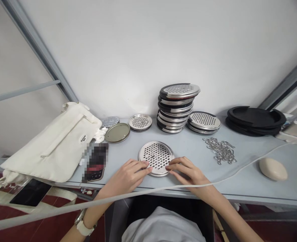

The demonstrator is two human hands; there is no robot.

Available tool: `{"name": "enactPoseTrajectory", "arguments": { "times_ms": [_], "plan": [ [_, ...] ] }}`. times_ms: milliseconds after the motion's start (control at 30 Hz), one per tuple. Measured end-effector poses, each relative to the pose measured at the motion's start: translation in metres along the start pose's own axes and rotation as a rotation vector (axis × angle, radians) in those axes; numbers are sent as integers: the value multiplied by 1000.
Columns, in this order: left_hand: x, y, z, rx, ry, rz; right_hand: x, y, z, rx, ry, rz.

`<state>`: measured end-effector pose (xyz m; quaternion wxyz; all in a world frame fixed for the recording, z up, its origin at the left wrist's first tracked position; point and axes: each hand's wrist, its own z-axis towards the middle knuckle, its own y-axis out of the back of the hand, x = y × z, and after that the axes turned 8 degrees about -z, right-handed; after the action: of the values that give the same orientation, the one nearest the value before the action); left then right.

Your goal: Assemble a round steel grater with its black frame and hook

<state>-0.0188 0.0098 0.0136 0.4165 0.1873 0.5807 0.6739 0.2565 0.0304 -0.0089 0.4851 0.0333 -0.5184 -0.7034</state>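
Observation:
A round perforated steel disc [156,156] lies flat on the grey table [188,148] in front of me. My left hand [127,176] rests palm down, its fingers stretched out and touching the disc's near left rim. My right hand [187,171] lies opposite, fingers extended onto the near right rim. Neither hand lifts the disc. A watch sits on my left wrist.
Behind stand a tall stack of discs with black rims [176,107], a low stack [204,121], single discs [140,122], a plain lid [117,132], black rings [255,119], metal hooks [220,150], a beige oval [273,169], a cream bag [60,141], a phone [96,163], a white cable [239,174].

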Motion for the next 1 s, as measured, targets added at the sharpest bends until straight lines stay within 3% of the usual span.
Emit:
{"name": "enactPoseTrajectory", "arguments": {
  "times_ms": [133, 367, 500, 600, 700, 900, 1000],
  "plan": [
    [-2, 0, 1, 4, -3, 60, -3, -2, 2, -66, -41, -59],
    [0, -4, -3, -54, 72, -4, -2, -8, 4, -71, 61, -278],
    [1, -5, -4, -80, 107, -48, 0, -5, 6, -79, 21, -233],
    [0, -4, -2, -98, 104, -52, -11, 10, 12, -47, -50, -132],
    [1, -4, -2, -96, 114, -78, -38, 38, 23, -171, -140, -257],
    [2, -10, 1, -83, 87, -143, -123, 103, 51, -374, -657, -637],
    [0, -11, 1, -78, 86, -147, -160, 132, 52, -475, -822, -735]
  ]
}}
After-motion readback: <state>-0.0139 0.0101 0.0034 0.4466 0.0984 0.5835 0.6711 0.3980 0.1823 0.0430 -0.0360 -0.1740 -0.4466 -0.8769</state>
